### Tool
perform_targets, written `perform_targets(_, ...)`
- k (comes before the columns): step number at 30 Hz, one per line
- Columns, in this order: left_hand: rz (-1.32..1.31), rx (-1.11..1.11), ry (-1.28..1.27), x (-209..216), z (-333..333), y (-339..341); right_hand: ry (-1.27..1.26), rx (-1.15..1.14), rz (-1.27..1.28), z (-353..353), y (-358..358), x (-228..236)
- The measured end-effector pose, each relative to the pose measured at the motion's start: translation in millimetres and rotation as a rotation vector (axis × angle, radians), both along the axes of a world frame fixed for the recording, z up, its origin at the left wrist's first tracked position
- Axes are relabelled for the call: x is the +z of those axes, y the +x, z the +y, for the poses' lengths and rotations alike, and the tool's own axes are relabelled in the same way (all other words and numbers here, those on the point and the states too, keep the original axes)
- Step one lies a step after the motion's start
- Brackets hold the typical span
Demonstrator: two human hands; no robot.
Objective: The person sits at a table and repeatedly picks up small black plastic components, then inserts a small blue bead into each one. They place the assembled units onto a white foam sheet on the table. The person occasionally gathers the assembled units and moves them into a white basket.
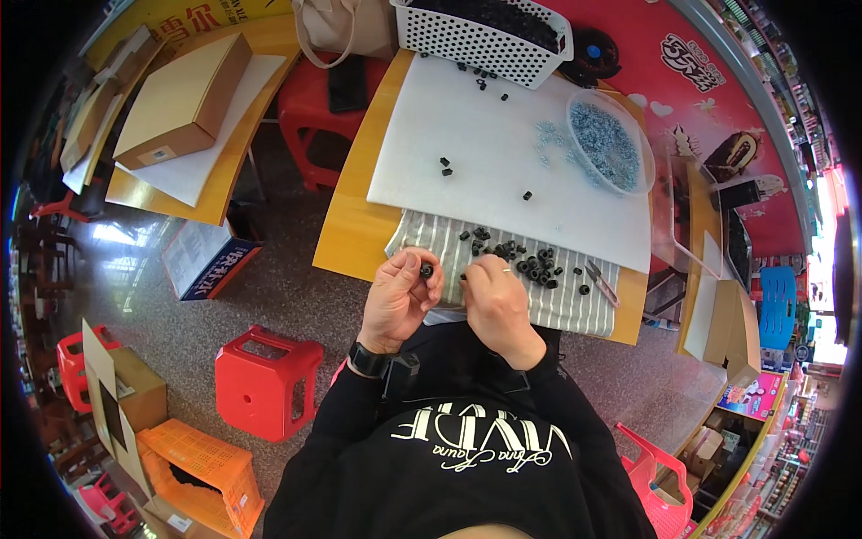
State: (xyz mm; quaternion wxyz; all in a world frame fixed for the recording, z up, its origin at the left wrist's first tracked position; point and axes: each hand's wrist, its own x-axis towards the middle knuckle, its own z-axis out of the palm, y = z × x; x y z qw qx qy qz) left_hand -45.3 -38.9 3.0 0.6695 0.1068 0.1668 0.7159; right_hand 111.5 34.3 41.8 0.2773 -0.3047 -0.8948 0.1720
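Between the thumb and fingers of my left hand [401, 292] is a small black cylindrical part [426, 269]. My right hand [499, 305] is beside it, back turned up, its fingers pinched together near a tiny dark piece [463, 277]; what exactly they grip is mostly hidden. Both hands are over the near edge of a grey-and-white striped cloth [575, 312]. A loose pile of similar black parts [539, 268] lies on the cloth just beyond my right hand. To the right of the pile rests a pair of small snips or tweezers [603, 285].
A white board [476, 135] covers the table, with a few black parts scattered on it. At its far side stand a white perforated basket [485, 40] of black parts and a clear round tub [611, 139] of bluish pieces. A red stool [265, 382] stands left.
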Motion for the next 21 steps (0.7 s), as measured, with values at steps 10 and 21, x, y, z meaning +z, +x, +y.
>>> perform_targets(10,0.179,-0.092,-0.142,6,2,32,-0.868,-0.098,0.422,-9,43,28)
perform_targets(21,0.073,-0.209,-0.202,23,16,74,-0.706,-0.101,0.711,-20,59,28)
